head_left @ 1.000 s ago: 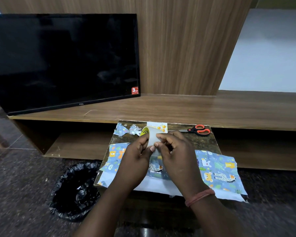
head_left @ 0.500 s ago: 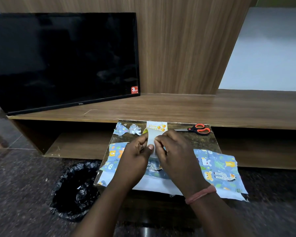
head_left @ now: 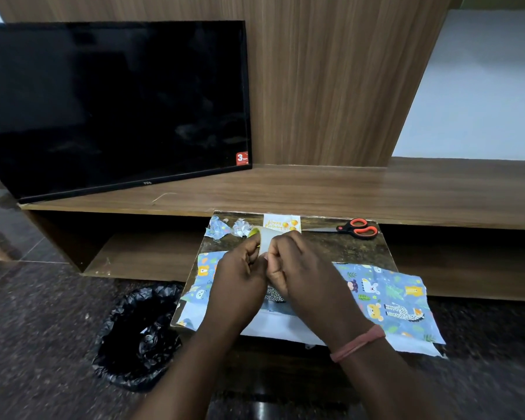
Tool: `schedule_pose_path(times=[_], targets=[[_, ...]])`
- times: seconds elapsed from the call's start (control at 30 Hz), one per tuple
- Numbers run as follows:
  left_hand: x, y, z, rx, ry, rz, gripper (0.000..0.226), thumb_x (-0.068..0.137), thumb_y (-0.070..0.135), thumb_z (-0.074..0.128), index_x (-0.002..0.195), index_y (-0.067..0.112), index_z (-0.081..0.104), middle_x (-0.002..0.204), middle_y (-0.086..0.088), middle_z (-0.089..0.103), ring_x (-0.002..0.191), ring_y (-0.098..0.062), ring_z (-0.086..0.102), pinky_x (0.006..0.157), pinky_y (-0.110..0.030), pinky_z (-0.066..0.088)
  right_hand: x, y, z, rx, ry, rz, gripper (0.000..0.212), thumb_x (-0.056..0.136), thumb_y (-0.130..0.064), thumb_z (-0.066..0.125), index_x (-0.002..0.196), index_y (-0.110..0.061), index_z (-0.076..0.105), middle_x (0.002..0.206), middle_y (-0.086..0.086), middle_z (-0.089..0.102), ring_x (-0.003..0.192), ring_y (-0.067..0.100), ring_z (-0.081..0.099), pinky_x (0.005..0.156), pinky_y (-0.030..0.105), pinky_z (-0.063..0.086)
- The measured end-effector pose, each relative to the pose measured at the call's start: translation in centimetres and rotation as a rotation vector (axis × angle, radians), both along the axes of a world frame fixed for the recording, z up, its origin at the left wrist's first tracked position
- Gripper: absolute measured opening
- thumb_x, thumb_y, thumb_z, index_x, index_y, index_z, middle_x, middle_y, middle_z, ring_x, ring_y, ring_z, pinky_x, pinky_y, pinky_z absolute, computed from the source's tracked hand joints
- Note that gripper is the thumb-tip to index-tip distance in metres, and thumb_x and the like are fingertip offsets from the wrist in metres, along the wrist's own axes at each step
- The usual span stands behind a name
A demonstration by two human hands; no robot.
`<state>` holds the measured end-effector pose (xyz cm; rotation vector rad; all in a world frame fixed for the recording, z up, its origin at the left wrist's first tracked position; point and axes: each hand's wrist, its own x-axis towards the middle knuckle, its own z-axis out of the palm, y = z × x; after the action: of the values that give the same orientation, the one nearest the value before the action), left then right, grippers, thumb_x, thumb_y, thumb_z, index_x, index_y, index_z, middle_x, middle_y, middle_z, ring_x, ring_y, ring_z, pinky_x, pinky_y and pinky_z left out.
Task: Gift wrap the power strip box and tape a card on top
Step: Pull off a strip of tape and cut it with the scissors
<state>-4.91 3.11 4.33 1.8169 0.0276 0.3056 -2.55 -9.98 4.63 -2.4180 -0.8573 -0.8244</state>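
Both hands clamped on tape roll (head_left: pixel 262 239): left hand (head_left: pixel 240 277) steadies, right hand (head_left: pixel 297 268) probably picking free end. Peel slowly, keep strip untwisted.

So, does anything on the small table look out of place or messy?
Yes. Two crumpled paper scraps lie at the table's far left corner, like leftover trimmings. The wrapping paper overhangs the table's right edge. The scissors and card lie flat.

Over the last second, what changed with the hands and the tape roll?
Little changed: both hands, left hand and right hand, drew closer together, fingers picking at the tape roll they already held. The card, scissors and wrapping paper stayed put.
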Motion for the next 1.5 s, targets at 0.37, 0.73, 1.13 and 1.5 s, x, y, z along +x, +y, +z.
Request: schedule_pose_path(times=[0.37,0.73,1.13,1.5], targets=[[-0.2,0.5,1.2,-0.084,0.001,0.009,0.034,0.103,0.005,0.055,0.126,0.026,0.067,0.097,0.002,0.078,0.094,-0.01,0.072,0.087,-0.025,0.053,0.7,-1.1,-0.2,0.353,0.15,-0.004,0.014,0.096,-0.013,0.067,0.109,-0.01,0.073,0.095,-0.001,0.061,0.084,0.014,0.061,0.078,0.029,0.049],[0.0,-0.1,0.8,-0.032,-0.028,0.056,0.041,0.1,0.004,0.061,0.14,0.006,0.058,0.119,-0.009,0.05,0.112,0.006,0.04,0.083,-0.024,0.048,0.6,0.2,-0.4,0.401,0.142,-0.049,0.007,0.094,-0.011,0.067,0.09,-0.012,0.073,0.087,0.0,0.064,0.079,0.016,0.062,0.074,0.034,0.051],[0.4,0.4,-0.3,-0.056,-0.009,0.011,0.042,0.1,0.007,0.062,0.141,0.008,0.059,0.122,-0.009,0.06,0.119,0.001,0.048,0.086,-0.012,0.047,1.2,-0.8,-0.4,0.219,0.04,-0.018,0.013,0.097,-0.015,0.063,0.093,-0.007,0.071,0.086,0.004,0.058,0.077,0.021,0.056,0.069,0.037,0.049],[0.7,1.1,-0.6,0.033,-0.017,-0.036,0.034,0.101,0.016,0.062,0.135,0.019,0.064,0.121,0.009,0.073,0.114,-0.003,0.067,0.096,-0.022,0.052,1.5,-1.7,0.5,0.118,0.136,0.028,0.019,0.095,-0.024,0.046,0.088,-0.01,0.057,0.091,0.002,0.052,0.076,0.021,0.05,0.068,0.036,0.046]])
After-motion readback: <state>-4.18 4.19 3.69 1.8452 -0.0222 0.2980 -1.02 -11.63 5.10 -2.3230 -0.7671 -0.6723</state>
